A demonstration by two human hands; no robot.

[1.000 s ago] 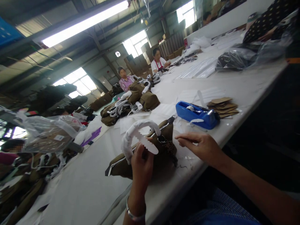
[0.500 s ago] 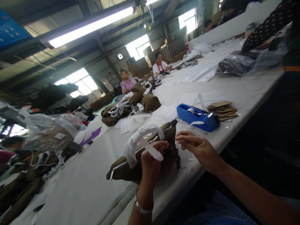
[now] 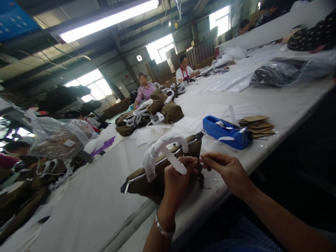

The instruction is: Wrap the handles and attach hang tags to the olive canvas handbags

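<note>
A dark olive handbag (image 3: 139,180) with a silver zip stands on the white table in front of me, its handle (image 3: 149,161) wrapped in white material. A white strip with a toothed edge (image 3: 174,161) hangs from the handle across my left hand (image 3: 177,180). The fingers of that hand are closed at the bag's near side, on a dark hanging ornament (image 3: 201,180), mostly hidden. My right hand (image 3: 228,169) is pinched just right of the left fingertips; what it holds is too small to tell. Behind it sits a blue tape dispenser (image 3: 225,134).
Brown paper pieces (image 3: 256,126) lie right of the dispenser. Wrapped olive bags (image 3: 170,112) are heaped farther back, near two seated people. A plastic-covered dark item (image 3: 275,73) lies at the right, by a co-worker's dotted sleeve (image 3: 307,38). A clear plastic bag (image 3: 65,140) is at the left.
My two hands have come closer together, with the right fingertips now beside the left ones. The left fingers now cover more of the ornament. The whole view has shifted slightly.
</note>
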